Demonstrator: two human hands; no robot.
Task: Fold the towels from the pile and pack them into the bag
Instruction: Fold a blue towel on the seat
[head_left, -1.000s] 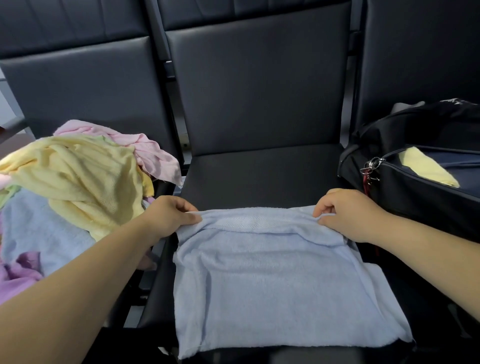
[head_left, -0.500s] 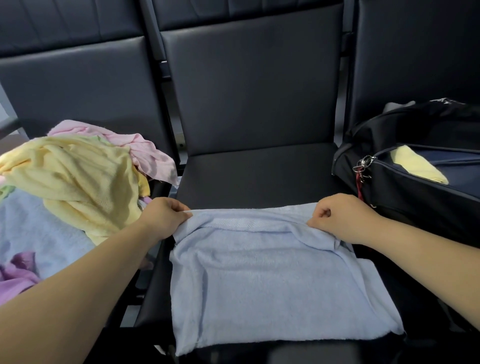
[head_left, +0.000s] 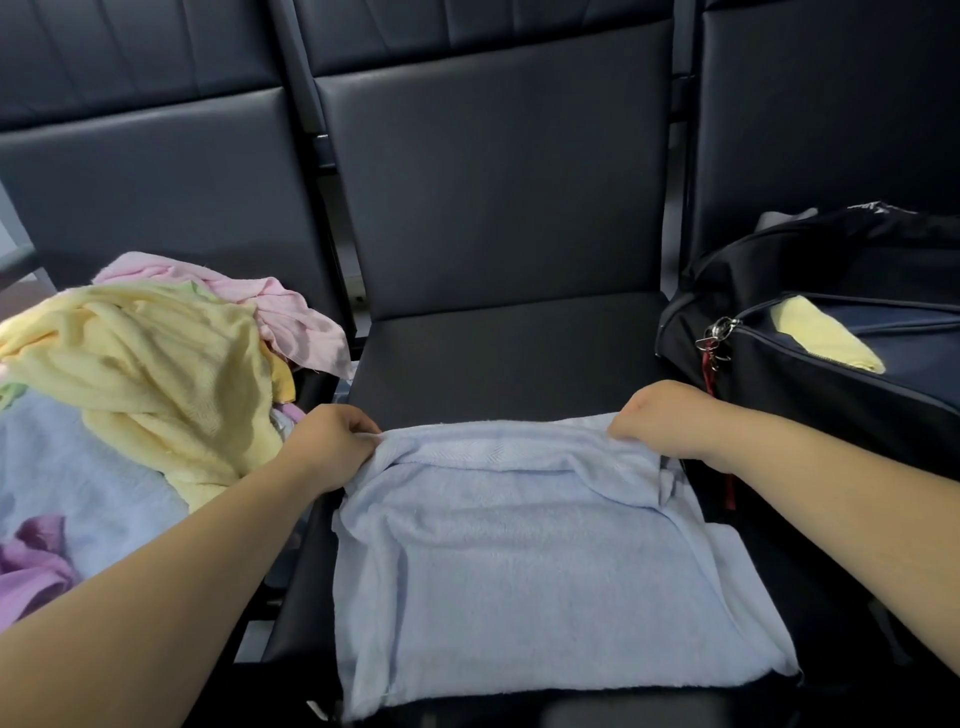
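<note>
A light blue towel (head_left: 540, 577) lies spread on the middle black seat (head_left: 498, 353), reaching the seat's front edge. My left hand (head_left: 332, 441) pinches its far left corner. My right hand (head_left: 660, 421) grips its far right corner, with the fingers curled under and hidden. The far edge is lifted and creased between both hands. On the left seat sits the pile of towels (head_left: 140, 374): yellow on top, pink behind, blue and purple below. A black bag (head_left: 831, 384) stands on the right seat with its zip open and a yellow towel (head_left: 826, 338) showing inside.
Black seat backs (head_left: 493, 171) rise behind all three seats. Narrow gaps separate the seats. A bunch of metal rings with a red strap (head_left: 714, 343) hangs from the bag's zip near my right hand.
Both hands have drawn the towel's far edge a little toward me, and it now creases more near my right hand. My right hand has turned knuckles-up over the corner.
</note>
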